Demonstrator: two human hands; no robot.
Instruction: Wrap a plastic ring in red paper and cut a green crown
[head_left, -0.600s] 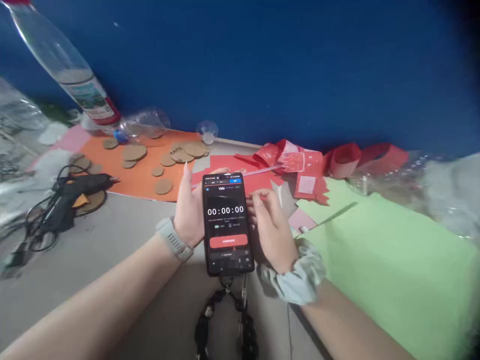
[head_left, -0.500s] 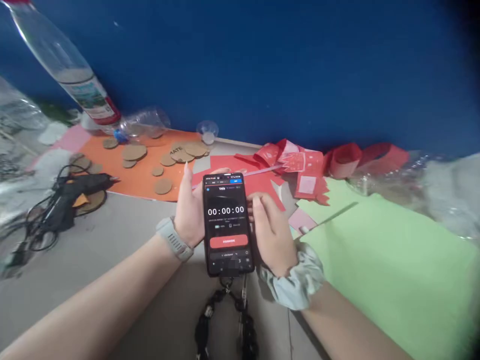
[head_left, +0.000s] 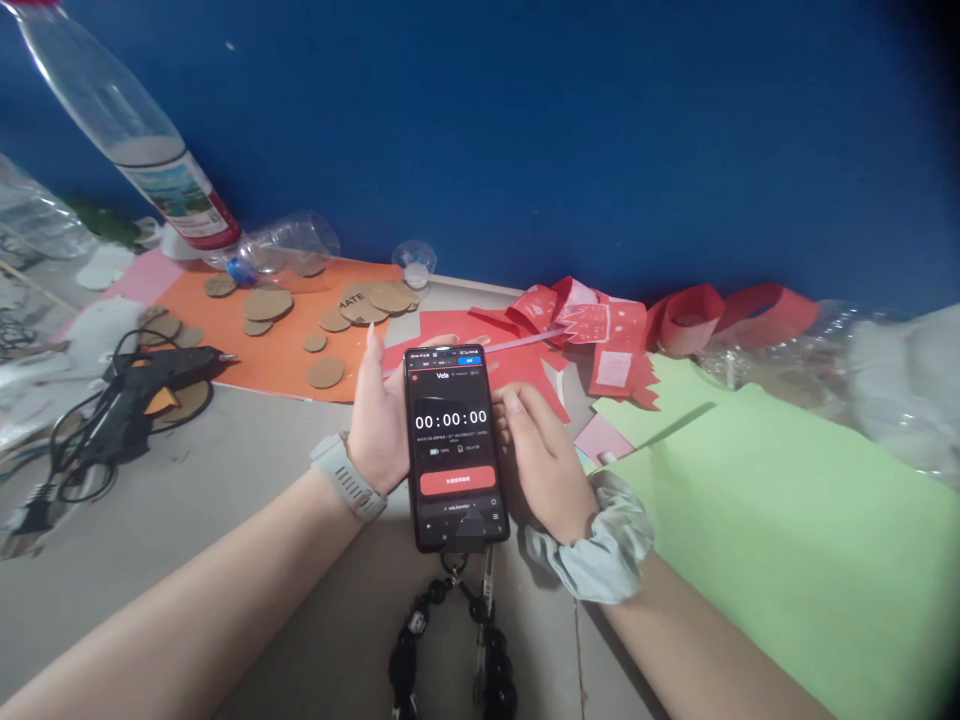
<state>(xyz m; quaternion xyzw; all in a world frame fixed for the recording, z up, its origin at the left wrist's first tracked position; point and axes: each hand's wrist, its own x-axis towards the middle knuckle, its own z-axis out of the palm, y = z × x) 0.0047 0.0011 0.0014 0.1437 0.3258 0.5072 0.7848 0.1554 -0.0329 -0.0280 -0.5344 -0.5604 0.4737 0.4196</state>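
Observation:
A black smartphone (head_left: 454, 450) rests upright in my left hand (head_left: 379, 425), whose thumb lies along its left side and whose fingers pass behind it. Its screen reads 00:00:00 above a red button. Close by the phone's right edge is my right hand (head_left: 544, 460), fingers curled in and thumb against the forefinger, with nothing visible in it. I cannot tell whether its fingertips touch the phone. From the phone's lower end hangs a black beaded strap (head_left: 405, 660). A grey watch band (head_left: 349, 478) circles my left wrist, and a pale scrunchie (head_left: 607, 545) my right.
Cardboard discs (head_left: 268, 304) lie on orange paper (head_left: 225, 350), with a glue gun (head_left: 161, 370) and cord to the left. A plastic bottle (head_left: 172, 185) leans by a blue wall (head_left: 525, 130). Red paper pieces (head_left: 615, 335) and green sheets (head_left: 787, 520) lie on the right.
Both hands and the phone stay nearly in place. The small dot at the screen's upper left has turned from blue to red, and the view is sharper.

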